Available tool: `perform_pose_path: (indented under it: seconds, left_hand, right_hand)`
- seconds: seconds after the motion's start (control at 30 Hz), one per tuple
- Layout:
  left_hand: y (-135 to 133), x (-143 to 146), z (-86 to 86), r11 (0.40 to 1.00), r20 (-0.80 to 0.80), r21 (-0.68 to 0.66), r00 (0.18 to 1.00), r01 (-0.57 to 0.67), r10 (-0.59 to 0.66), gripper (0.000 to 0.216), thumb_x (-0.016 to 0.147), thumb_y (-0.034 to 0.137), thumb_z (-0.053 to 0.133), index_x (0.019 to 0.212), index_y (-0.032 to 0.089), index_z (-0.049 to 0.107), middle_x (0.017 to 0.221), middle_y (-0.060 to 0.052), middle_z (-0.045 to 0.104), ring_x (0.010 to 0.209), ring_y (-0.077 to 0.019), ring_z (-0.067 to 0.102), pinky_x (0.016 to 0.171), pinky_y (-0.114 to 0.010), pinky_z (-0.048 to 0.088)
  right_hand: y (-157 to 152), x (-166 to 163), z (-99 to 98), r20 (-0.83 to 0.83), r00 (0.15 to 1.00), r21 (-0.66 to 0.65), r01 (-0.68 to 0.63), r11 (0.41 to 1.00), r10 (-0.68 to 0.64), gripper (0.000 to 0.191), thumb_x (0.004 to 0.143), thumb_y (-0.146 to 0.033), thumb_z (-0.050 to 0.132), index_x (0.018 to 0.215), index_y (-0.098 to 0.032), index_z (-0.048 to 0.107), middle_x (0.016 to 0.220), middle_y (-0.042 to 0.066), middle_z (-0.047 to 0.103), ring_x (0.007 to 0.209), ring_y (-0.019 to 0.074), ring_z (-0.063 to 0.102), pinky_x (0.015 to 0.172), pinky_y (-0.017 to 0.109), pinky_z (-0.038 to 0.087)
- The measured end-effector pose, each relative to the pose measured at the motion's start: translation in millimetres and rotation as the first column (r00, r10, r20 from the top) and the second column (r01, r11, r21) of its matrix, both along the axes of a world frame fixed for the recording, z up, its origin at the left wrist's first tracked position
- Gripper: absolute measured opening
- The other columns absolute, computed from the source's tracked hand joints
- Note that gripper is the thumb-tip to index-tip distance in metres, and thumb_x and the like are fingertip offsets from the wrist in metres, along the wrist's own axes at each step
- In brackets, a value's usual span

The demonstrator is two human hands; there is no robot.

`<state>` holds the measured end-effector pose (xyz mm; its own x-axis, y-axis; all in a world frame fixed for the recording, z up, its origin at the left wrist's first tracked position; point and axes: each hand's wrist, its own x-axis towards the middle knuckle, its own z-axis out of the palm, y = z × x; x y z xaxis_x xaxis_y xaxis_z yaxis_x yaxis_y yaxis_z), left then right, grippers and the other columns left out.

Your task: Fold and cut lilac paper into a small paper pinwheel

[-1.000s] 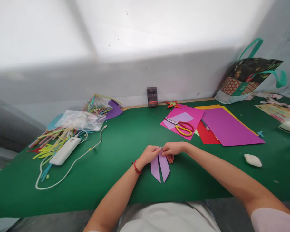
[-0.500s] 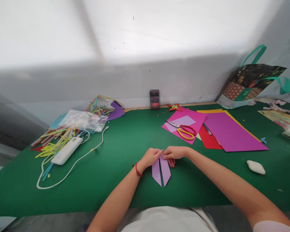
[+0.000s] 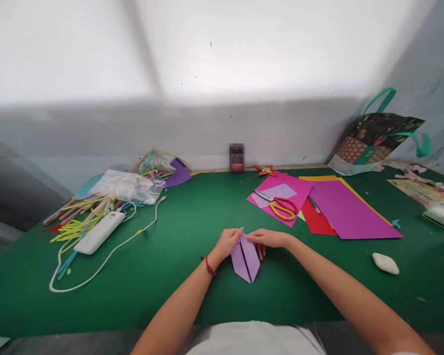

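A folded light purple paper hangs between my hands near the front of the green table, its two pointed flaps toward me with a narrow dark gap between them. My left hand, with a red bracelet at the wrist, pinches its upper left part. My right hand grips the upper right edge between thumb and fingers; some of those fingers are hidden behind the paper. Beyond the hands, red and yellow handled scissors lie on a lilac sheet and a pink sheet.
Purple paper, red paper and a pen lie right. A white power bank with a cable and paper strips are left. A white oval object sits right; a bag stands behind.
The two flaps of the purple paper have come closer together at their tips, narrowing the gap. My hands still hold its top. The whole view has shifted slightly.
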<state>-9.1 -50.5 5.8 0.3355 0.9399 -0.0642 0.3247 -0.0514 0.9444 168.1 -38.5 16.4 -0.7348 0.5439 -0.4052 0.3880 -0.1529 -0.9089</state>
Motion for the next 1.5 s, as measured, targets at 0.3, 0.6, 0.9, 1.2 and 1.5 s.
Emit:
perform_pose_path:
  seconds: [0.3, 0.6, 0.9, 1.2, 1.5]
  left_hand:
    - [1, -2, -1.1, 0.997, 0.153, -0.063, 0.986, -0.052, 0.061, 0.059, 0.064, 0.074, 0.046, 0.051, 0.016, 0.04, 0.048, 0.004, 0.035, 0.049, -0.0077, 0.029, 0.046, -0.023, 0.023]
    - [3, -2, -1.1, 0.996, 0.13, -0.043, 0.988, -0.075, 0.08, 0.064, 0.055, 0.08, 0.046, 0.048, 0.017, 0.035, 0.047, 0.006, 0.027, 0.047, -0.0059, 0.022, 0.045, -0.023, 0.017]
    - [2, 1, 5.3, 0.997, 0.101, -0.028, 0.992, -0.076, 0.078, 0.063, 0.059, 0.079, 0.042, 0.052, 0.017, 0.039, 0.049, 0.005, 0.032, 0.049, -0.0072, 0.025, 0.045, -0.023, 0.02]
    - [4, 0, 3.1, 0.982, 0.069, 0.06, 0.982, -0.181, 0.177, 0.062, 0.064, 0.079, 0.036, 0.05, 0.019, 0.029, 0.052, 0.004, 0.028, 0.05, -0.008, 0.024, 0.046, -0.024, 0.02]
    - [5, 0, 7.6, 0.987, 0.134, 0.059, 0.981, -0.15, 0.141, 0.061, 0.062, 0.078, 0.043, 0.054, 0.019, 0.032, 0.052, 0.006, 0.028, 0.049, -0.0072, 0.024, 0.046, -0.023, 0.021]
  right_hand:
    - [-6, -16, -6.2, -0.159, 0.955, -0.004, 0.253, 0.967, -0.251, 0.05, 0.066, -0.067, 0.057, 0.072, -0.018, 0.049, 0.052, -0.006, 0.047, 0.043, 0.0092, 0.049, 0.036, 0.021, 0.041]
    - [-3, -19, -7.7, -0.252, 0.926, 0.008, 0.292, 0.956, -0.281, 0.054, 0.06, -0.064, 0.063, 0.05, -0.02, 0.034, 0.038, -0.012, 0.022, 0.034, 0.0027, 0.018, 0.033, 0.021, 0.013]
    - [-5, -21, -19.9, -0.268, 0.89, 0.153, 0.417, 0.896, -0.369, 0.056, 0.061, -0.069, 0.057, 0.047, -0.021, 0.034, 0.036, -0.009, 0.028, 0.032, 0.0048, 0.026, 0.033, 0.021, 0.018]
    - [-10, -24, -12.3, -0.255, 0.882, 0.262, 0.457, 0.85, -0.396, 0.053, 0.069, -0.07, 0.049, 0.055, -0.02, 0.038, 0.049, -0.006, 0.034, 0.044, 0.0078, 0.032, 0.041, 0.023, 0.025]
    - [-10, -24, -14.4, -0.291, 0.843, 0.326, 0.533, 0.781, -0.453, 0.056, 0.064, -0.07, 0.053, 0.053, -0.02, 0.031, 0.055, -0.005, 0.027, 0.052, 0.0089, 0.025, 0.048, 0.025, 0.022]
